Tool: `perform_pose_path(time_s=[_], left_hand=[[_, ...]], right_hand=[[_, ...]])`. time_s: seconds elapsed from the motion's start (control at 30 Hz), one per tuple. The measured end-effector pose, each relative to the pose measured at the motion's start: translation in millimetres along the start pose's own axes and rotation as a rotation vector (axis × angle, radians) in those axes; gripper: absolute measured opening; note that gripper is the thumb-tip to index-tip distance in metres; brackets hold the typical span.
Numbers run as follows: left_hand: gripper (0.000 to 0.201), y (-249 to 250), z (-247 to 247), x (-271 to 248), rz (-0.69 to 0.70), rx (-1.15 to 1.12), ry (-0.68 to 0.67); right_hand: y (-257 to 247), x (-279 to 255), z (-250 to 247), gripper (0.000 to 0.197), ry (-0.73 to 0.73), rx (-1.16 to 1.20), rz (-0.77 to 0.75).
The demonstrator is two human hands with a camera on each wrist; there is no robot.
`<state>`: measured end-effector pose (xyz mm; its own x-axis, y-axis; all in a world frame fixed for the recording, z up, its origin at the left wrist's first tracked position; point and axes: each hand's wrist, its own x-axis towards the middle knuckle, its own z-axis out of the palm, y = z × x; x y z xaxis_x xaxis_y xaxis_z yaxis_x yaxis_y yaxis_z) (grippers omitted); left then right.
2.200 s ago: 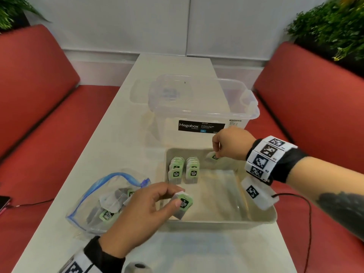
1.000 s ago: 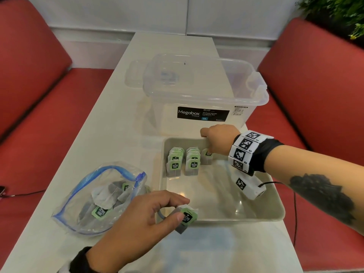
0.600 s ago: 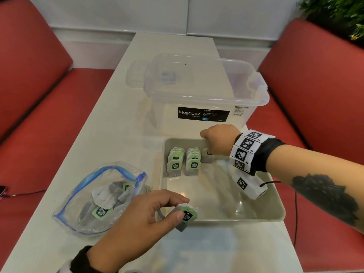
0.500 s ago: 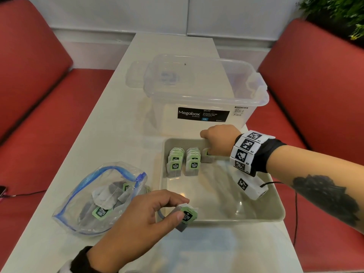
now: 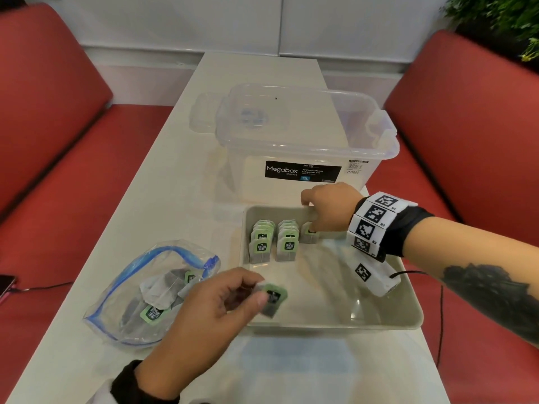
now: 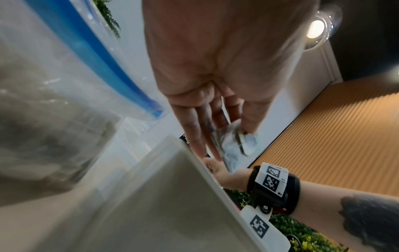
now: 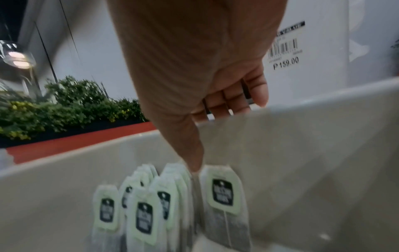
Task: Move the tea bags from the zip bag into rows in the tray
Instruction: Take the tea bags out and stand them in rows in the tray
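Note:
A grey tray (image 5: 335, 326) holds two rows of green-tagged tea bags (image 5: 261, 244) (image 5: 287, 242) at its far left. A single tea bag (image 5: 309, 236) (image 7: 223, 189) stands to their right, against the far wall. My right hand (image 5: 329, 208) rests at that wall: its thumb touches the bag's top and its fingers (image 7: 233, 104) lie over the rim. My left hand (image 5: 259, 290) pinches another tea bag (image 5: 272, 298) (image 6: 235, 141) just over the tray's near left corner. The open zip bag (image 5: 154, 290) lies left of the tray with more tea bags inside.
A clear Megabox storage box (image 5: 303, 147) stands right behind the tray, its lid (image 5: 204, 115) behind it to the left. Red bench seats (image 5: 73, 185) flank the white table (image 5: 175, 185). A phone on a cable (image 5: 5, 284) lies on the left seat.
My left hand has carried its tea bag a little up and forward over the tray's near rim. The right hand has stayed at the single tea bag by the far wall.

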<state>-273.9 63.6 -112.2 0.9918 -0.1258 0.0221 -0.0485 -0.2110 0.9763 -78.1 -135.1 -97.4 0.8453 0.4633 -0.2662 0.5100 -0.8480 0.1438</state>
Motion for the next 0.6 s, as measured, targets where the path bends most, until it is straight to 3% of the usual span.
perform_pose_path(time_s=[0.1,0.23,0.4,0.6], left_hand=[[0.008,6.2,0.6,8.5,-0.037,-0.130,0.158],[0.017,10.7,-1.8,22.3,-0.033,-0.068,0.280],[0.014,21.9,2.6,28.8,0.015,0.056,0.312],[0.019,30.0,7.2,29.7,0.088,0.120,0.326]], right_hand=[[-2.2,-10.9,-16.0,0.038,0.137,0.059,-0.027],[-22.4,-41.8,-42.9,0.015,0.333,0.313,-0.190],[-53.2,-85.5,-62.7,0.020,0.170,0.645,-0.325],[-50.3,-92.4,-62.2,0.005,0.300,0.485,-0.214]])
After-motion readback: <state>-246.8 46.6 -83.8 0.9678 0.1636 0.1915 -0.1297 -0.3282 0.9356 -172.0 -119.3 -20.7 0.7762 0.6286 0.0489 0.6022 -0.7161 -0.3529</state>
